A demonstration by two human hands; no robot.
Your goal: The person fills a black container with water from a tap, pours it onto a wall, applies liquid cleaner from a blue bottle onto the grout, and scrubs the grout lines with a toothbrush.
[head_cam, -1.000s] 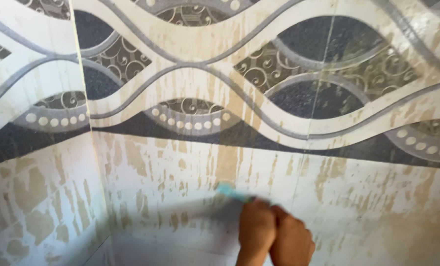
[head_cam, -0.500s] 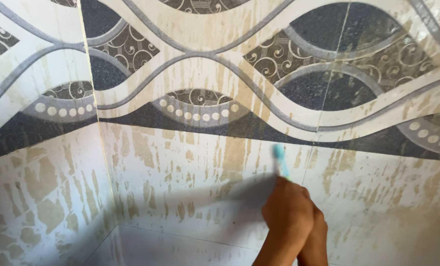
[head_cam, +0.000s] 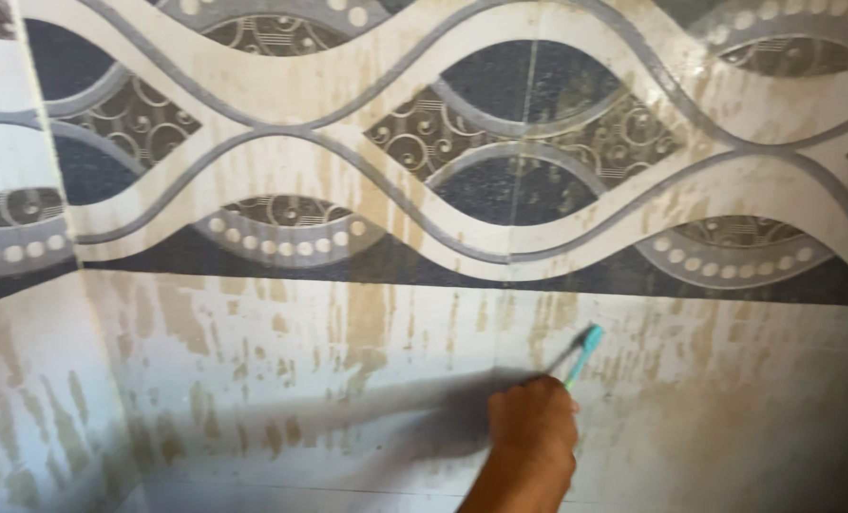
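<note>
My left hand [head_cam: 532, 429] is closed in a fist around the handle of a small turquoise brush [head_cam: 583, 353]. The brush sticks up and to the right from the fist, and its head rests against the pale lower wall tiles [head_cam: 728, 399], just below the dark band of the patterned border [head_cam: 424, 266]. These tiles are streaked with brown stains. My forearm comes up from the bottom edge of the view. My right hand does not show.
A decorative tile border of grey, black and cream waves [head_cam: 500, 161] runs across the upper wall. The side wall meets it at a corner [head_cam: 72, 285] on the left. My hand's shadow [head_cam: 386, 418] falls on the tiles to the left.
The brush has swept from left to right along the lower tiles, and its head swung from pointing left to up and right. Two hands showed earlier; only one shows now. The view shifted right.
</note>
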